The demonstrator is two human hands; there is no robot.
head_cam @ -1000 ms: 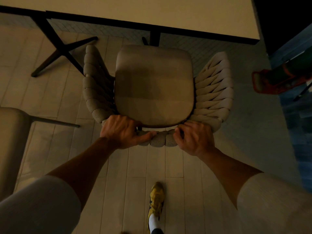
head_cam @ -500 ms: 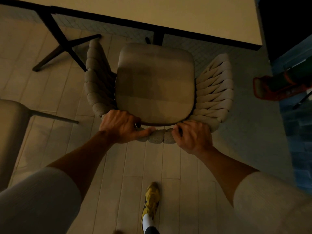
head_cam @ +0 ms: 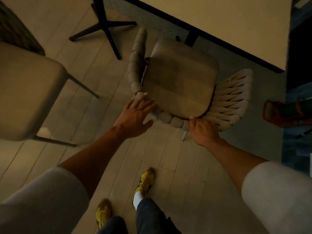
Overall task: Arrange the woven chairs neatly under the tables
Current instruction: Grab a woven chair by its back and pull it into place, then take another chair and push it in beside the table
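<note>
right hand (head_cam: 205,130) gripping back of woven chair (head_cam: 180,81), left hand (head_cam: 135,117) splayed — touching it

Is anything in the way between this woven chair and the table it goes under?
Yes: a dark table post stands just beyond the woven chair, at its front edge, under the tabletop. Nothing else visible lies between them.

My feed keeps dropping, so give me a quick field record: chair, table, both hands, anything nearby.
table: pale top, upper right
chair: woven chair, seat mostly out from the table edge, not tucked under
left hand: fingers straight, touching the chair's back rim
right hand: grips the woven back rim
nearby: second chair at left
</note>
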